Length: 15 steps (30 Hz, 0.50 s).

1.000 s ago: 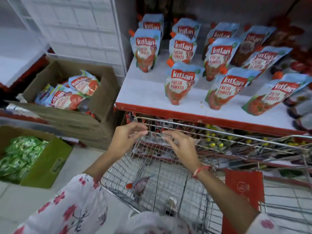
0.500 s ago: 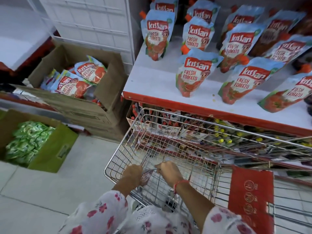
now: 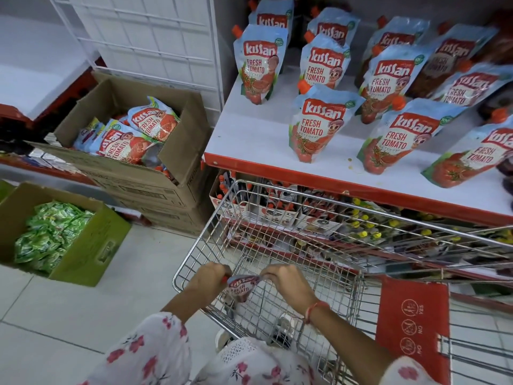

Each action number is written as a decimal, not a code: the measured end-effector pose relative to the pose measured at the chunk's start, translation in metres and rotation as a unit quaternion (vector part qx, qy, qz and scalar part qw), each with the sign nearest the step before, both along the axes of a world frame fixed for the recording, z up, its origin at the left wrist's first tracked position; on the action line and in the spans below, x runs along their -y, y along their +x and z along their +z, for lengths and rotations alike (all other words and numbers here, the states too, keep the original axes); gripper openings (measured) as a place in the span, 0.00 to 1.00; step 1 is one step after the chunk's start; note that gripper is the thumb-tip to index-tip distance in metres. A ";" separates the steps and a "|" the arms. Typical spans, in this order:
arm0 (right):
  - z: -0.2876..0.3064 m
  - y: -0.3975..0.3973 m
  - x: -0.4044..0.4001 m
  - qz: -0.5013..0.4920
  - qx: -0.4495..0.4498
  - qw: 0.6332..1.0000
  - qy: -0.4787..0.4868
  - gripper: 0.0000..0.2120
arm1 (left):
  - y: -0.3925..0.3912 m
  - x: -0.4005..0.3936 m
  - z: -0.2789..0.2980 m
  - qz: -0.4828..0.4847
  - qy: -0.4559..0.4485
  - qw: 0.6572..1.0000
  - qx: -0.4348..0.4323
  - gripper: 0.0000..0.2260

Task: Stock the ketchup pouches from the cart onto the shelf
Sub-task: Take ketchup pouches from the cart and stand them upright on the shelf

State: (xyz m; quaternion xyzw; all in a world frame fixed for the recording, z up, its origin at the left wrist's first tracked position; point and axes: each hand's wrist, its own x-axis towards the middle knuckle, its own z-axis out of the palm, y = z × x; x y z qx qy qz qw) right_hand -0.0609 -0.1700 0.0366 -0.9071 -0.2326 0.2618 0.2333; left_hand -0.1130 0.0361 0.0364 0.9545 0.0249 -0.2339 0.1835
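Inside the wire cart [image 3: 280, 190] a single ketchup pouch [image 3: 241, 287] hangs upright, pinched at its top corners. My left hand [image 3: 208, 277] grips the corner with the red cap and my right hand [image 3: 286, 283] grips the other corner. Above the cart, the white shelf with a red front edge [image 3: 255, 134] carries several blue-and-red ketchup pouches [image 3: 313, 126] standing in rows.
A cardboard box [image 3: 133, 173] with more ketchup pouches stands left of the shelf, on another carton. A green-sided box [image 3: 91, 245] of green packets sits on the tiled floor at the left. The cart's red child-seat flap [image 3: 413, 323] is at the right. A lower shelf holds bottles behind the cart.
Both hands dropped from the cart's far rim down into the basket and closed on the pouch, which now hangs lifted between them. The view tilted downward.
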 end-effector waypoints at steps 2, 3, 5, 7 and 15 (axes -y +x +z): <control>0.018 0.003 0.007 -0.018 0.004 0.999 0.035 0.10 | -0.001 -0.005 0.012 0.013 -0.043 0.998 0.042 0.08; 0.027 0.005 0.010 -0.024 0.007 0.999 0.049 0.10 | -0.001 -0.007 0.019 0.014 -0.065 0.995 0.070 0.08; 0.046 0.009 0.016 -0.029 0.014 0.997 0.077 0.10 | 0.000 -0.010 0.037 0.016 -0.116 0.986 0.117 0.08; 0.064 0.013 0.021 -0.036 0.010 0.993 0.112 0.09 | 0.003 -0.011 0.057 0.039 -0.175 0.975 0.132 0.08; 0.135 0.036 0.025 -0.083 -0.013 0.959 0.270 0.04 | 0.025 -0.014 0.133 0.172 -0.416 0.878 0.166 0.09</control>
